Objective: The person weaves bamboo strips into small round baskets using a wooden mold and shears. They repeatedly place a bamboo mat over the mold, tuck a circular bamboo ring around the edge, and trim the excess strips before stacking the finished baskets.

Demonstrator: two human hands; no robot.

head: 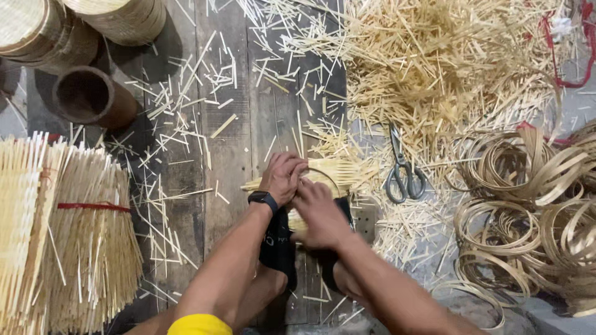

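**Hands bunch bamboo slivers on a crowded plank floor**

The left hand (284, 177) curls closed over a small bundle of bamboo sticks (323, 177), gripping it near the middle of the plank floor (230, 149). The right hand (320, 214) presses down just beside the bundle with its fingers folded; whether it pinches any sticks cannot be told. A thin bamboo hoop (329, 175) arcs over the bundle.

Open room is slim. Beyond and to the right of the bundle lies a big heap of loose sticks (434, 56). Scissors (402, 167) rest just right of the bundle, and coiled bamboo strips (528, 211) lie further right. Well left of the bundle stands a tied sheaf (81, 242) with a red band (93, 206); beyond it are a dark tube (93, 96) and woven baskets (74, 25).
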